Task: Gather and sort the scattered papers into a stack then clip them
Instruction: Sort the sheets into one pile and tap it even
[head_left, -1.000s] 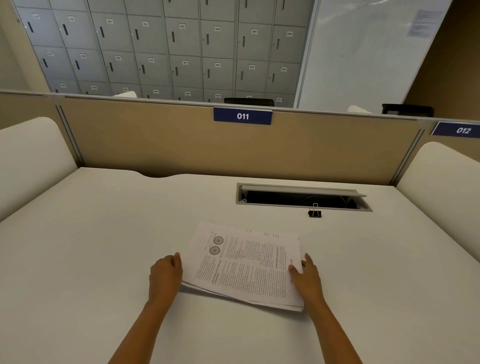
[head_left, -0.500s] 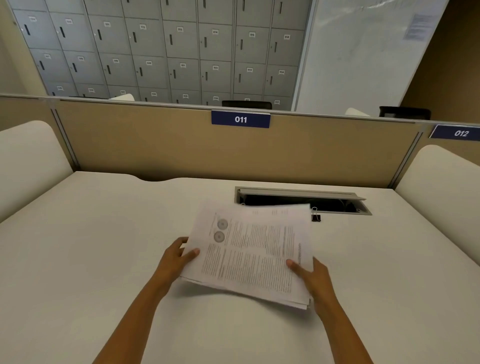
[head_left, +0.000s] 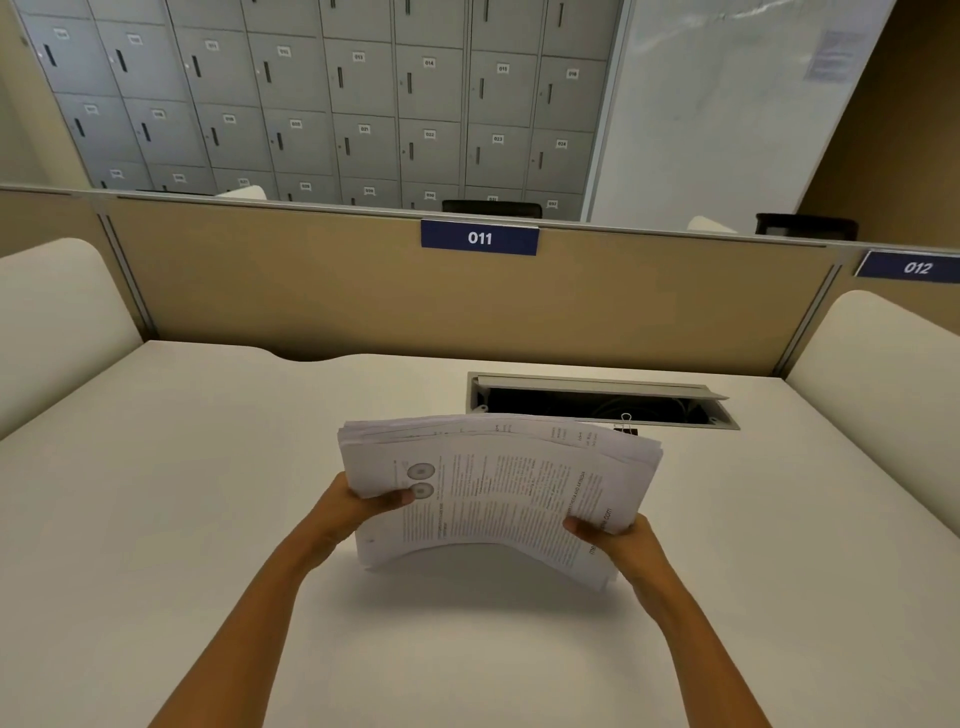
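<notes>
Left hand (head_left: 363, 506) and right hand (head_left: 618, 540) pinch opposite edges of the gathered papers (head_left: 498, 493), raised above the surface (head_left: 156, 519) at frame centre; edges remain uneven and the clip (head_left: 626, 423), upper right, awaits use.

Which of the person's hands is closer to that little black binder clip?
Right. The right hand holds the papers below the binder clip; the left hand grips their opposite edge.

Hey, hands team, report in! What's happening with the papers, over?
Left hand and right hand both gripping the paper stack, lifted off the desk. Binder clip half hidden behind it, not on. Nothing blocking.
</notes>
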